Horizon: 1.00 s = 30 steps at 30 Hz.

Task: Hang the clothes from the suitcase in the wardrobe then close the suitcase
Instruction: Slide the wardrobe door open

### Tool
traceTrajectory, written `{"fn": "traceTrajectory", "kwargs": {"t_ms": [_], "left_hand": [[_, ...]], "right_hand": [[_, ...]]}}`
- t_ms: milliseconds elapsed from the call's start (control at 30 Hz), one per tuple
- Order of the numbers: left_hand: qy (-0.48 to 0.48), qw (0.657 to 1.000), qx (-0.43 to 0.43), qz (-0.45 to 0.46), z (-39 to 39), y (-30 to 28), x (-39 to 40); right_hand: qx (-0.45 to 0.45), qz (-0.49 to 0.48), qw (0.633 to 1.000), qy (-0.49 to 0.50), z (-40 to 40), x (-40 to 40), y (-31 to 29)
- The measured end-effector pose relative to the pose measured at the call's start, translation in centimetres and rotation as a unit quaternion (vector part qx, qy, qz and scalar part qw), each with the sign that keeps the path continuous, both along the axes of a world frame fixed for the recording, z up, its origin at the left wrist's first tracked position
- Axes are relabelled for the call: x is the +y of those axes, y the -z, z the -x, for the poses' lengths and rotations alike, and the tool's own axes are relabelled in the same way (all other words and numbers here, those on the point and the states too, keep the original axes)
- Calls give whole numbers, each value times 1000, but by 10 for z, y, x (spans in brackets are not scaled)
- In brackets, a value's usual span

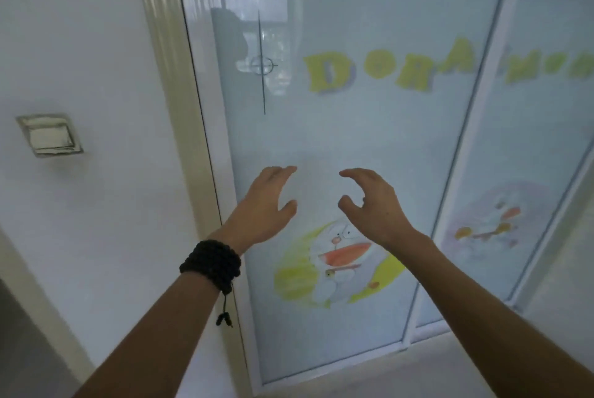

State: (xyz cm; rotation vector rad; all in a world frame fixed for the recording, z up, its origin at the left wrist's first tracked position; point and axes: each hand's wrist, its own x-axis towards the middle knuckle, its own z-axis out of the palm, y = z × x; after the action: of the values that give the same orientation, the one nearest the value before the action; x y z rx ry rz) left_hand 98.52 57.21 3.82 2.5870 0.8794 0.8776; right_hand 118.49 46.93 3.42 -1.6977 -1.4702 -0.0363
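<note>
The wardrobe fills the view with pale frosted sliding doors. Its left door (337,127) carries yellow letters and a cartoon cat picture. A second door (527,172) lies to the right, and both are closed. My left hand (263,208), with a black bead bracelet on the wrist, and my right hand (369,205) are raised side by side in front of the left door. Fingers on both are loosely spread and hold nothing. Whether they touch the glass cannot be told. No suitcase or clothes are in view.
A cream frame (180,108) borders the wardrobe on the left. Beyond it is a white wall with a light switch (49,135). A pale floor strip (450,362) runs along the door bottom.
</note>
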Motion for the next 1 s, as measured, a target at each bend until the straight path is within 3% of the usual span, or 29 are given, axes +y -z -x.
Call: {"fn": "traceTrajectory", "kwargs": {"t_ms": [167, 367, 567, 700, 1000], "left_hand": [[-101, 993, 24, -59, -44, -10, 60], [-228, 957, 124, -128, -74, -27, 134], [-308, 927, 137, -163, -110, -8, 178], [-323, 919, 123, -190, -128, 3, 196], [-312, 926, 112, -181, -216, 6, 191]], "right_hand": [[-79, 74, 994, -28, -59, 82, -14], [-166, 64, 984, -10, -106, 162, -22], [-146, 98, 983, 46, -136, 213, -10], [-174, 50, 983, 42, -156, 230, 9], [-159, 59, 983, 73, -241, 222, 14]]}}
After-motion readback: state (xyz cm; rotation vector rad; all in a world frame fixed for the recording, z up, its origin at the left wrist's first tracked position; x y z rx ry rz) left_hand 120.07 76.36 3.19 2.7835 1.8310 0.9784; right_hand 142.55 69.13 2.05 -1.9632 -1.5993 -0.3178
